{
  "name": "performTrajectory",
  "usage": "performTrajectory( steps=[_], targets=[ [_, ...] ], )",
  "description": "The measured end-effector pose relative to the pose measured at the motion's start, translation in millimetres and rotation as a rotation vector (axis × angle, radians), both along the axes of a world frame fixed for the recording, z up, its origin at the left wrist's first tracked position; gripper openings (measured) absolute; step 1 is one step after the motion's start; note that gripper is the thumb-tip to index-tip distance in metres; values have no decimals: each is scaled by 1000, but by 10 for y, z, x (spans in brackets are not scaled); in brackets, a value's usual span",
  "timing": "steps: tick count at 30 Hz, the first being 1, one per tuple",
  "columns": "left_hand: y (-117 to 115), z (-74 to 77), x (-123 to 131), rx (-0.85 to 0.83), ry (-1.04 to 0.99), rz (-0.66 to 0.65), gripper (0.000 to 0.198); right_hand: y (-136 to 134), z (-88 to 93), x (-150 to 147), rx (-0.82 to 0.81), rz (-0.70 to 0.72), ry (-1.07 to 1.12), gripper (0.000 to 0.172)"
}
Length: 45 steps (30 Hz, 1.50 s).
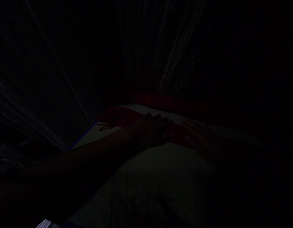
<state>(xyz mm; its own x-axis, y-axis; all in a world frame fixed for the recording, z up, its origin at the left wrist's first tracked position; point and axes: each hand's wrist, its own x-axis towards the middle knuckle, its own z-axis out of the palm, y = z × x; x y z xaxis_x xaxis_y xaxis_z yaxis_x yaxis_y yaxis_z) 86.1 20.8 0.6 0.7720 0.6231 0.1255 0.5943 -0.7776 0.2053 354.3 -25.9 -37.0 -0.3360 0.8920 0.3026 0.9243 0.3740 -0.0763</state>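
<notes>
The picture is very dark. A strip of red cloth (181, 135) crosses a pale surface (160, 158). My left hand (152, 130) lies flat on the red cloth, its fingers spread and pointing right. To its right my right hand (201, 134) also rests on the cloth and the pale surface, fingers stretched out and apart, pointing up and left; its wrist fades into the dark. Neither hand shows anything gripped. Thin dark red strands lie on the pale surface left of my left hand.
A blue edge (82, 135) borders the pale surface at the left. Behind it runs more dark red cloth (158, 98). Faint grey hanging folds stand at the upper left and top centre. A striped light item (48, 224) shows at the bottom left.
</notes>
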Motion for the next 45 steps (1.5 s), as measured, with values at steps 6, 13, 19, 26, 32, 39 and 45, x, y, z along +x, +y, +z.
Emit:
performTrajectory(
  steps=[6, 13, 19, 26, 32, 39, 45],
  targets=[
    [18, -9, -1, 2, 21, -14, 72, 18, -7, 15, -35, -20, -8, 67],
    [12, -13, 4, -11, 45, 5, 72, 9, 0, 8, -3, -47, 17, 65],
    [13, -27, 8, 17, 23, 6, 72, 3, -4, 9, 19, -56, 27, 67],
    [9, 6, 5, -9, 80, 4, 73, -16, -14, -12, 6, -35, 13, 65],
    [-9, 41, 4, -23, 86, 3, 71, 6, -39, 10, -113, -16, -19, 66],
    [6, 18, 2, -16, 89, 2, 73, -29, 30, -41, 7, -30, -21, 68],
    [-8, 33, 4, -24, 112, 11, 73, -6, 9, -16, 72, -30, 4, 66]
  ],
)
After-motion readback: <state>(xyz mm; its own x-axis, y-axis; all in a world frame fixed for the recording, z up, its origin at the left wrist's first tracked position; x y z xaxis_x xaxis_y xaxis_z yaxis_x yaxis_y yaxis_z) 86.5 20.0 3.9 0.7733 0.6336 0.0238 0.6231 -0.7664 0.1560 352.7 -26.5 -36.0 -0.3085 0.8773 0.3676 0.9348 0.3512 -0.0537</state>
